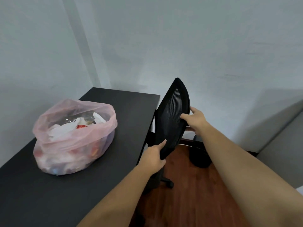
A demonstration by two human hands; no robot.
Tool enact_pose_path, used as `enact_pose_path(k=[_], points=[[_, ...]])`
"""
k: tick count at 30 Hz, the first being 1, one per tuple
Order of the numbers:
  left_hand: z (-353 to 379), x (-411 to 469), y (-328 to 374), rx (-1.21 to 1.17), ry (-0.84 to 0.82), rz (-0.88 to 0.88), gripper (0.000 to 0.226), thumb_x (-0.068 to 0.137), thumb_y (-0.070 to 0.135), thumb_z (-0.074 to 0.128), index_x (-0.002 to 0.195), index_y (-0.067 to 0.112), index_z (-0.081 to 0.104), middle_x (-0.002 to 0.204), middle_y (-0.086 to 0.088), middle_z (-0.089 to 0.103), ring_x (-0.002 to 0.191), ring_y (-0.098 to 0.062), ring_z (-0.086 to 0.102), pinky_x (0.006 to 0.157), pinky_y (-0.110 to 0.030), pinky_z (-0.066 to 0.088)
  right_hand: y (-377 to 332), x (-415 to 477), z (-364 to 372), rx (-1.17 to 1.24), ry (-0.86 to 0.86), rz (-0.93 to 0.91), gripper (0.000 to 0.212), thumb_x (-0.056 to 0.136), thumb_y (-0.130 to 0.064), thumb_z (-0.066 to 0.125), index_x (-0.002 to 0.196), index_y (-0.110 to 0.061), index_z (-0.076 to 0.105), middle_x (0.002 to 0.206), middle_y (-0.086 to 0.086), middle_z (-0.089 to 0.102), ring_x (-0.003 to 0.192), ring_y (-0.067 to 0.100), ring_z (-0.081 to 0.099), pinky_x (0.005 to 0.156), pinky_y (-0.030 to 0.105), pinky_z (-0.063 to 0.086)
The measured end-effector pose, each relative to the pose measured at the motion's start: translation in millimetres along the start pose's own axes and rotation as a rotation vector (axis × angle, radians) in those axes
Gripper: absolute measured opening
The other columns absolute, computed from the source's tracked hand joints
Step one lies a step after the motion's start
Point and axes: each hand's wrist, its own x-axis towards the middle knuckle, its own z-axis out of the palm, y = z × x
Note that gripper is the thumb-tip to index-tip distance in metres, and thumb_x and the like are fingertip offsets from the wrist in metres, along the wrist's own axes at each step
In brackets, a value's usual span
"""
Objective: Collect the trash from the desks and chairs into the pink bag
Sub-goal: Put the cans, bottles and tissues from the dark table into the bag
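Pink bag (74, 136) sat open-mouthed, trash-filled, on black desk (49, 194), back from edge. Left hand (153, 158), right hand (196, 119) both gripped mesh chair back (172, 115) beside desk edge.

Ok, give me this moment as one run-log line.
left hand: grips chair backrest lower edge | right hand: grips its side edge | pink bag: open, on black desk, holds trash

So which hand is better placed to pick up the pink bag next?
Left, probably. The left hand grips the chair low down, right beside the desk where the bag sits; the right hand holds the chair's far edge, away from the bag.
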Motion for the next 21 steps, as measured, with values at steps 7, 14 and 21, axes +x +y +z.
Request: enact_pose_path(k=[7, 14, 21], points=[[25.1, 5.0, 43.9, -0.026, -0.016, -0.037, 0.076, 0.09, 0.011, 0.058, 0.152, 0.031, 0.019, 0.135, -0.015, 0.048, 0.107, -0.018, 0.059, 0.092, -0.023, 0.046, 12.0, 6.7, -45.2, 0.019, -0.077, -0.037, 0.047, 0.085, -0.003, 0.055, 0.125, -0.026, 0.055, 0.1, 0.012, 0.071, 0.085, 0.028, 0.071, 0.067, 0.036, 0.061], [78.2, 14.6, 97.6, -0.031, -0.014, -0.045, 0.082, 0.084, 0.013, 0.061, 0.152, 0.032, 0.018, 0.106, -0.005, 0.057, 0.092, -0.019, 0.059, 0.083, -0.033, 0.055, 20.1, -1.6, -116.3, 0.005, -0.083, -0.071, 0.044, 0.085, -0.004, 0.055, 0.123, -0.027, 0.058, 0.094, 0.014, 0.071, 0.083, 0.029, 0.07, 0.066, 0.036, 0.06], [114.9, 22.8, 164.1, -0.066, -0.04, 0.01, 0.085, 0.081, 0.018, 0.063, 0.152, 0.029, 0.018, 0.091, 0.0, 0.057, 0.09, -0.02, 0.062, 0.078, -0.029, 0.054, 25.2, -6.2, -195.4, -0.057, -0.054, -0.094, 0.039, 0.087, -0.004, 0.054, 0.107, -0.037, 0.059, 0.081, 0.006, 0.069, 0.071, 0.022, 0.068, 0.067, 0.035, 0.058]])
